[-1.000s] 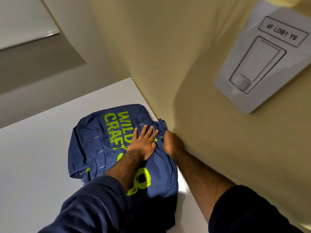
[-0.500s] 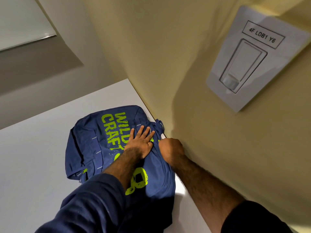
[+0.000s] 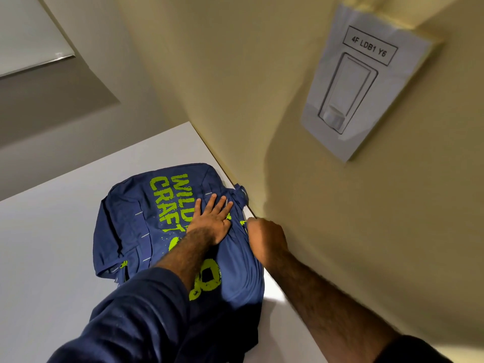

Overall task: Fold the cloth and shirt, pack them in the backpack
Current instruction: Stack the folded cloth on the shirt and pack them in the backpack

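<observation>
While a dark blue sleeve [image 3: 136,310] fills the foreground, the person's left grip [image 3: 212,222] lies flat and released, fingers spread, pressing on the front panel of a blue backpack [image 3: 131,226]. The right grip [image 3: 265,239] is curled at the bag's wall-side seam, just beside a green zip tab [image 3: 242,222]. Its fingertips are hidden, so whether it pinches that tab or nothing cannot be told.

The backpack lies front-up along the right edge of the white surface [image 3: 52,258], toward its far right corner, touching the yellow wall [image 3: 262,100]. Neither cloth nor shirt is in view. Judging from that, both are probably packed and the bag is being closed.

The likely trouble is a zip that bites packed fabric or jams, since the bag sits against the wall and leaves the right grip little room to pull straight.

Lime lettering on the bag reads "WILD CRAFT", with a large "8" nearer the camera. Farther up the wall, a white switch [image 3: 345,93] carries a label [image 3: 369,49] reading "4F LDB1 Y6".
</observation>
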`<action>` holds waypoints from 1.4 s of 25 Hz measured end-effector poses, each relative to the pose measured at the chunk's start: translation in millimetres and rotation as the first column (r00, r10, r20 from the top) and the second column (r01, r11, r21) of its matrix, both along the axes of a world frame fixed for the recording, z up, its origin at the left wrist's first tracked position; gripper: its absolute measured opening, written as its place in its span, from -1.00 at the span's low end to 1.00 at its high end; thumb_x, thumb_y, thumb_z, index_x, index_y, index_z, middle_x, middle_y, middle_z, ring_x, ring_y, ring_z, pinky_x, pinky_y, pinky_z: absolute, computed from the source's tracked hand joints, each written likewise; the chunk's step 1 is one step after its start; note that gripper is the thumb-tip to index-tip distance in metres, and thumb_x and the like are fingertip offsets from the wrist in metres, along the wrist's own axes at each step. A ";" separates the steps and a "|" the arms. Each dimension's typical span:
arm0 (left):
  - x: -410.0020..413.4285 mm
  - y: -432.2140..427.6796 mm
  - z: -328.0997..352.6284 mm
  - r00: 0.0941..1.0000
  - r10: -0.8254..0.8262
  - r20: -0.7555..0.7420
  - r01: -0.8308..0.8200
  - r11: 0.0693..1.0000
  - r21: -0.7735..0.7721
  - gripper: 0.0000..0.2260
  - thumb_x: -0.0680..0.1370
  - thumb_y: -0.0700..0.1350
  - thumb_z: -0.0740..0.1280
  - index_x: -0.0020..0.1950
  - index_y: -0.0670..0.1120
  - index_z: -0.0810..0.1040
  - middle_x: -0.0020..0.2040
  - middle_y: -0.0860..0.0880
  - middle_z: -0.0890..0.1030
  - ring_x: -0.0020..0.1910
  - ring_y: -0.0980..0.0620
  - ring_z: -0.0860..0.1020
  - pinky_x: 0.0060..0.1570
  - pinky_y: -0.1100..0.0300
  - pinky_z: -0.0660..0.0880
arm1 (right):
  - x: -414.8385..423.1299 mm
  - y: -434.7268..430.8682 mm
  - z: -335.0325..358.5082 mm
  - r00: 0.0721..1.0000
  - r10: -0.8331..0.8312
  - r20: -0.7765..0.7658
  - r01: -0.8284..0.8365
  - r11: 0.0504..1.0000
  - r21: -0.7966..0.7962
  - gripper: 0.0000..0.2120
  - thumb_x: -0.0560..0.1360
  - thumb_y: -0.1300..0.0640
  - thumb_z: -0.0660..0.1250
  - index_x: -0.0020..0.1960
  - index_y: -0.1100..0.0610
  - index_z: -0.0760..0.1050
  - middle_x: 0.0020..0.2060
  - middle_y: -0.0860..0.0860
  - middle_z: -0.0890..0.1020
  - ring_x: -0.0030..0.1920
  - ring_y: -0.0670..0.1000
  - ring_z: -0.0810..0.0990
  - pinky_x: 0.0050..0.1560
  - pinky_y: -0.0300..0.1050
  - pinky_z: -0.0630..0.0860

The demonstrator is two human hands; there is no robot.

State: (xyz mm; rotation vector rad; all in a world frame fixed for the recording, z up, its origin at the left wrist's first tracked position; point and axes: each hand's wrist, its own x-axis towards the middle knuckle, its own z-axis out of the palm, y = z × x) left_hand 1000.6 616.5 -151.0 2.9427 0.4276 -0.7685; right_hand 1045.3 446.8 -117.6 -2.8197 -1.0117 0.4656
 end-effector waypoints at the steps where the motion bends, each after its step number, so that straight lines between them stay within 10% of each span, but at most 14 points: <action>1: 0.3 -0.7 -1.1 1.000 0.001 0.001 -0.001 1.000 -0.001 -0.47 0.71 0.09 -0.15 0.66 0.11 -0.26 0.66 0.04 -0.26 0.62 -0.03 -0.34 0.54 -0.25 -0.36 | 3.1 5.6 2.2 0.997 -0.075 -0.030 0.076 0.997 0.029 -0.78 0.66 0.27 0.16 0.21 0.20 0.53 0.09 0.15 0.66 0.09 0.17 0.65 -0.07 -0.05 0.49; 7: -0.6 -0.8 -3.6 1.000 0.007 0.006 -0.007 1.000 0.003 -0.47 0.71 0.10 -0.15 0.66 0.11 -0.25 0.66 0.04 -0.26 0.62 -0.03 -0.33 0.53 -0.24 -0.37 | 24.2 34.3 6.2 0.875 -0.411 -0.254 0.445 0.891 0.091 -0.84 0.61 0.25 0.33 0.16 0.27 0.59 0.13 0.19 0.67 0.13 0.18 0.66 0.02 -0.04 0.58; 17: 0.7 -0.5 -3.8 1.000 0.012 -0.010 -0.012 1.000 0.010 -0.47 0.71 0.09 -0.15 0.66 0.11 -0.26 0.66 0.04 -0.28 0.62 -0.03 -0.34 0.51 -0.23 -0.40 | -4.9 -2.3 13.5 0.997 0.069 0.037 -0.070 0.998 0.010 -0.79 0.56 0.38 0.26 0.17 0.28 0.54 0.14 0.20 0.54 0.12 0.21 0.58 -0.09 -0.02 0.49; 22: 1.8 0.3 -5.5 0.999 0.008 -0.042 -0.007 1.000 0.003 -0.47 0.71 0.11 -0.15 0.65 0.11 -0.27 0.65 0.04 -0.29 0.61 -0.04 -0.35 0.52 -0.25 -0.38 | -46.1 -42.7 3.6 0.994 -0.005 0.112 -0.007 0.995 0.104 -0.58 -0.14 0.35 0.66 -0.39 0.12 0.54 -0.39 0.04 0.52 -0.47 0.05 0.55 -0.62 -0.23 0.31; 31: 2.9 -4.6 5.3 0.999 0.008 -0.053 -0.009 1.000 -0.020 -0.46 0.72 0.09 -0.10 0.67 0.11 -0.23 0.67 0.02 -0.26 0.63 -0.08 -0.31 0.53 -0.32 -0.30 | -124.3 -111.4 -19.9 0.967 -0.245 -0.066 0.252 0.906 0.341 -0.70 0.29 0.37 0.49 -0.14 0.05 0.52 -0.17 -0.03 0.54 -0.26 0.03 0.60 -0.39 -0.14 0.50; 35: -16.5 -44.8 28.4 0.898 -0.387 0.209 0.406 0.912 -0.055 -0.53 0.71 -0.03 0.12 0.63 0.21 0.21 0.68 0.12 -0.03 0.66 -0.09 -0.17 0.50 -0.29 -0.32 | -111.3 -107.5 -7.0 0.947 -0.321 -0.010 0.303 0.884 0.356 -0.79 0.33 0.33 0.50 -0.22 0.07 0.54 -0.24 -0.01 0.54 -0.30 0.07 0.58 -0.42 -0.13 0.44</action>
